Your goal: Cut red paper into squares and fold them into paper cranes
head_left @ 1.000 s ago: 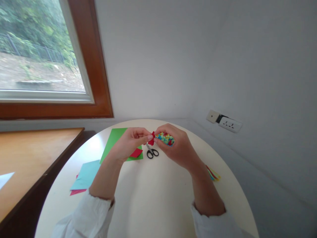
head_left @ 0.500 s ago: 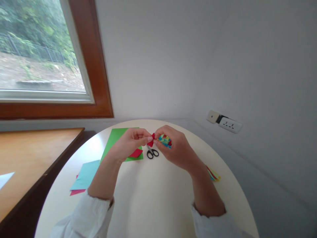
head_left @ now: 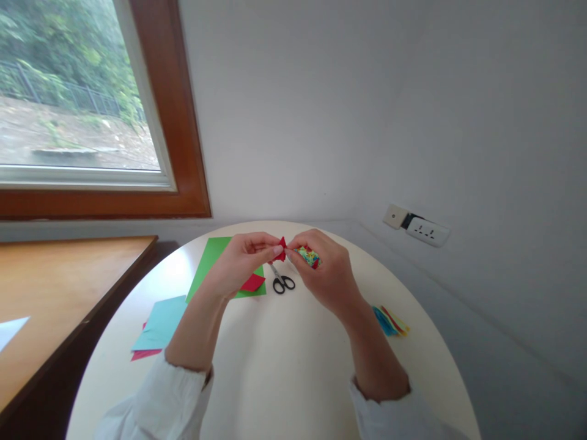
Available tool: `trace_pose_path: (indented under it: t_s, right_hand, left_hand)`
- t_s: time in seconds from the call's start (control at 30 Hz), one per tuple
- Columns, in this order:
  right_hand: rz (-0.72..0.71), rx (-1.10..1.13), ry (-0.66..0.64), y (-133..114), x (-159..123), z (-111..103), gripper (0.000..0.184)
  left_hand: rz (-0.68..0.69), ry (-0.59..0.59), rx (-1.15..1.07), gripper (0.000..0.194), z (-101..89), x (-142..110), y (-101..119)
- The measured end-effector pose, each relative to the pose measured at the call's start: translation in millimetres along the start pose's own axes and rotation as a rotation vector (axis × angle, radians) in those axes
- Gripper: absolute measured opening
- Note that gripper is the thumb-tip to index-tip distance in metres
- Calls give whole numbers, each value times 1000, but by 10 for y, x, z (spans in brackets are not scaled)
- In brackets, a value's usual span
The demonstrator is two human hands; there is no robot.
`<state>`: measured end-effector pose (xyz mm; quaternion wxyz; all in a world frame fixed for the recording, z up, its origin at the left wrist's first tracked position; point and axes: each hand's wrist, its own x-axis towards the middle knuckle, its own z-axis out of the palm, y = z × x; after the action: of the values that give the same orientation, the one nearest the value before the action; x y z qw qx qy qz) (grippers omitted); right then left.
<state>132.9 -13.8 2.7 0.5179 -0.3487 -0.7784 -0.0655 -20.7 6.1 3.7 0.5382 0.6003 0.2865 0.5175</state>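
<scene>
The bare left hand, palm turned inward with its thumb and fingertips pinched, opposes the bare right hand, likewise pinched, near the centre; both forearms, in loose white sleeves cuffed below the wrists, extend from the near side and converge toward the far side.

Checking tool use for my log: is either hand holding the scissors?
No, the scissors lie on the white table, with both hands above them.

Both hands at small red paper
</scene>
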Motion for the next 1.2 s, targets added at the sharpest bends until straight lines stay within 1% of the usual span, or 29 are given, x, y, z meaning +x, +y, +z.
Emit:
trace_pose_path:
  t_s: [0.1,0.2,0.33,0.43,0.57,0.7,0.83,1.0,1.2]
  right_hand:
    - [-45,-45,36,7,-15,42,12]
    - [-86,-73,109,10,-30,98,13]
    - [-73,-51,199,-23,-35,148,13]
    - [2,25,223,-67,-25,152,12]
    - [172,223,205,-106,-12,148,7]
    - [321,411,193,-109,7,145,7]
    - [442,543,190,-110,42,128,10]
    - [554,665,139,-107,67,128,15]
    - [620,734,95,-111,68,123,18]
  left_hand:
    - [14,19,-22,16,-1,8,-7]
    - [54,35,-52,16,14,17,-16]
    - [103,49,-124,15,43,28,-41]
    - [142,66,-139,14,53,37,-64]
    - [219,106,-98,14,61,48,-85]
    - [269,134,-32,14,76,42,-74]
    - [309,155,28,15,100,25,-37]
    - [366,177,62,12,123,21,-20]
    - [390,170,84,10,127,28,-39]
